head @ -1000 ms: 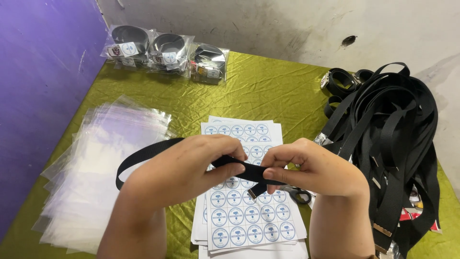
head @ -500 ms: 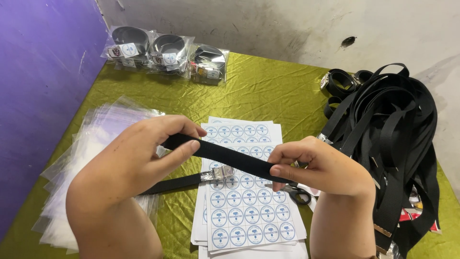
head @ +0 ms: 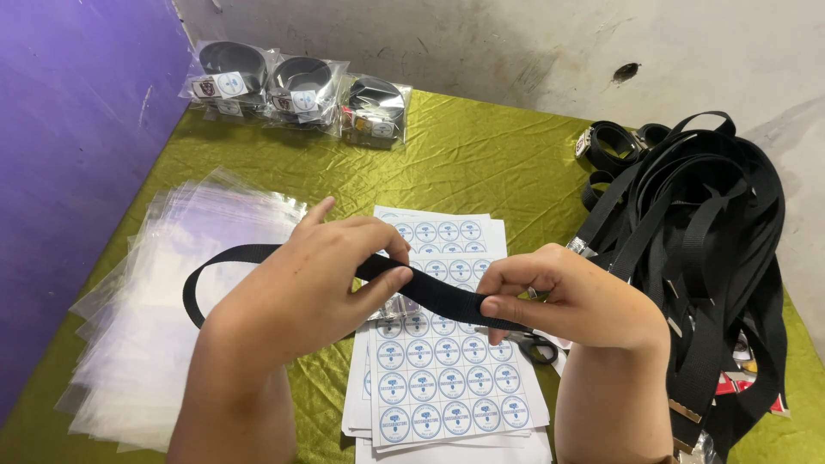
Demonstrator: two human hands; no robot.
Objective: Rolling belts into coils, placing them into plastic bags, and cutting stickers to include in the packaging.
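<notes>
Fingers of your left hand and right hand pinch a black webbing strap stretched between them above the sticker sheets. It looks light, limp and slightly slick, so grip it flat near the fold.

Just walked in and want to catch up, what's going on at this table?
A person holds a black webbing strap stretched between the left hand and right hand, above sheets of round blue stickers. Clear plastic bags lie to the left, a pile of loose black straps to the right, and bagged straps sit at the back of the green tablecloth.
</notes>
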